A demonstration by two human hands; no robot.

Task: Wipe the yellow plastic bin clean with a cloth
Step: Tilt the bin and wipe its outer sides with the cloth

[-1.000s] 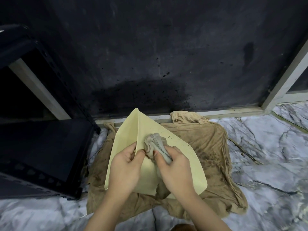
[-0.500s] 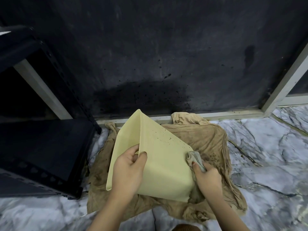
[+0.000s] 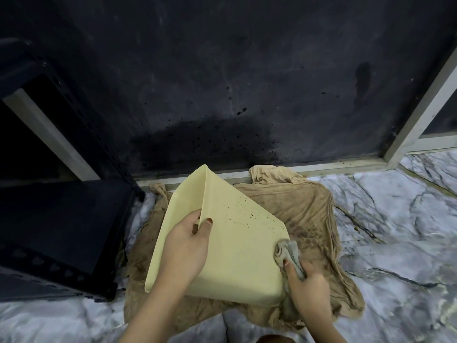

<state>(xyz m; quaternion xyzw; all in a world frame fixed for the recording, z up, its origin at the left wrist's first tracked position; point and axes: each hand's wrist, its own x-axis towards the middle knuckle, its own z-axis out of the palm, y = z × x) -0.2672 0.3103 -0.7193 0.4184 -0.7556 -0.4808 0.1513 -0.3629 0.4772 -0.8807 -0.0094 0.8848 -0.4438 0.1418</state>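
Note:
The yellow plastic bin [image 3: 237, 256] is tilted on a brown towel, one flat side facing up with dark specks near its upper right edge. My left hand [image 3: 185, 248] grips the bin at its upper edge, thumb on the outer face and fingers over the rim. My right hand [image 3: 306, 285] holds a small grey cloth [image 3: 288, 254] bunched in its fingers, pressed against the bin's right corner edge.
A stained brown towel [image 3: 309, 219] is spread on the marble floor [image 3: 395, 219] under the bin. A black rack [image 3: 61, 226] stands at the left. A dark wall panel [image 3: 235, 82] with a pale frame rises directly behind.
My right hand has dragged the grey cloth from the bin's middle down to its right edge. The left hand keeps its grip while the bin's flat side has turned more into view.

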